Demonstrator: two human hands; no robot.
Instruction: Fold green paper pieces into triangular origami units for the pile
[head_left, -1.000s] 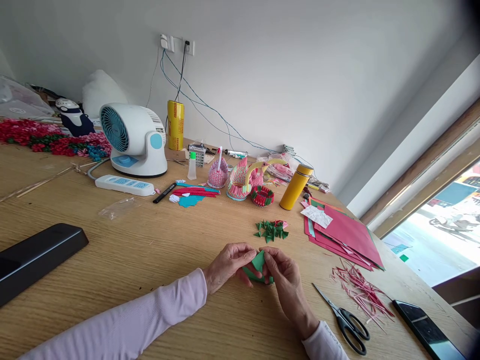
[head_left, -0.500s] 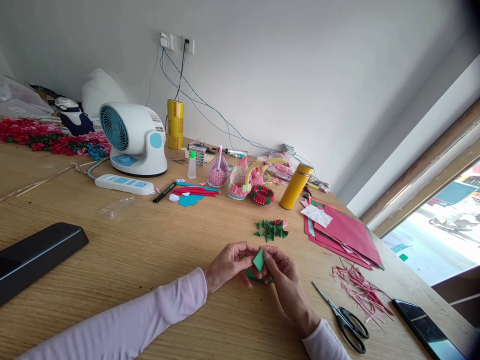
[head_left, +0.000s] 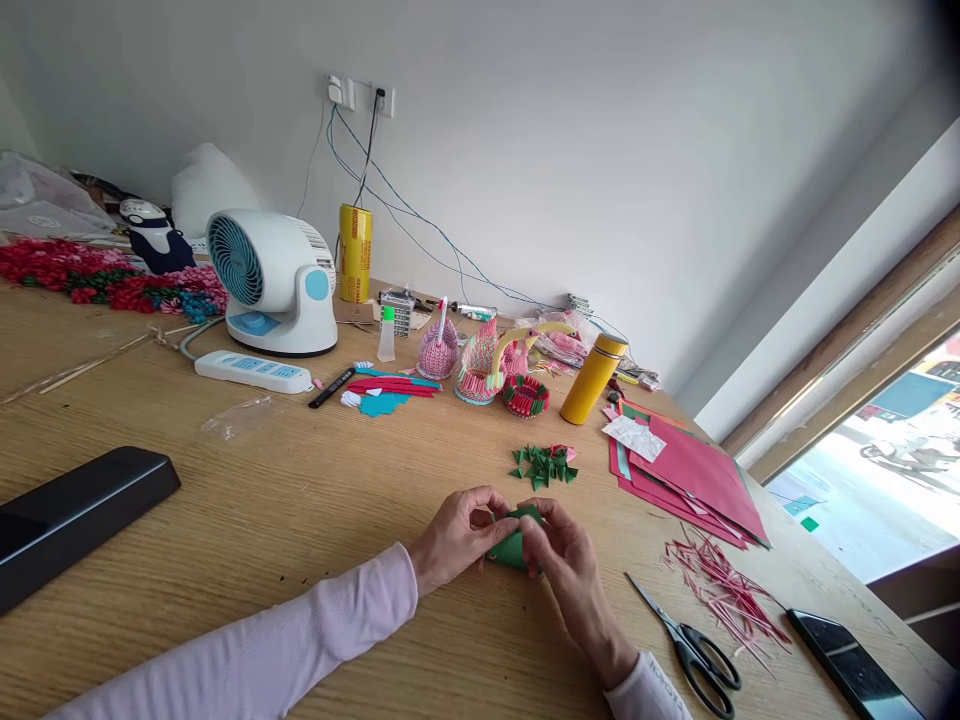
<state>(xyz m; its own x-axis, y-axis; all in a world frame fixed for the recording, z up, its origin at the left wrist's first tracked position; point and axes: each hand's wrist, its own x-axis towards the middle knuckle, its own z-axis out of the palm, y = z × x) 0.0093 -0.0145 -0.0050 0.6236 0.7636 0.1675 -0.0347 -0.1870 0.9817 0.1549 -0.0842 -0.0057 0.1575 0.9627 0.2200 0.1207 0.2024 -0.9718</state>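
My left hand (head_left: 456, 535) and my right hand (head_left: 570, 570) meet over the wooden table (head_left: 300, 520). Both pinch a small piece of green paper (head_left: 514, 545), with the fingertips pressed on its upper edge. The paper rests low, close to the tabletop. A little pile of folded green paper triangles (head_left: 541, 463) lies just beyond my hands. Both arms wear pale pink sleeves.
Scissors (head_left: 694, 650), red paper shreds (head_left: 720, 590) and a phone (head_left: 855, 665) lie right. Red paper sheets (head_left: 694, 475), a yellow flask (head_left: 592, 378), paper swan models (head_left: 487, 360), a fan (head_left: 270, 280), a power strip (head_left: 251, 372) stand behind. A black box (head_left: 75, 515) lies left.
The green piece stood up between my fingers half a second ago; now it lies flatter under my fingertips. My hands stayed in place. The view shifted slightly.
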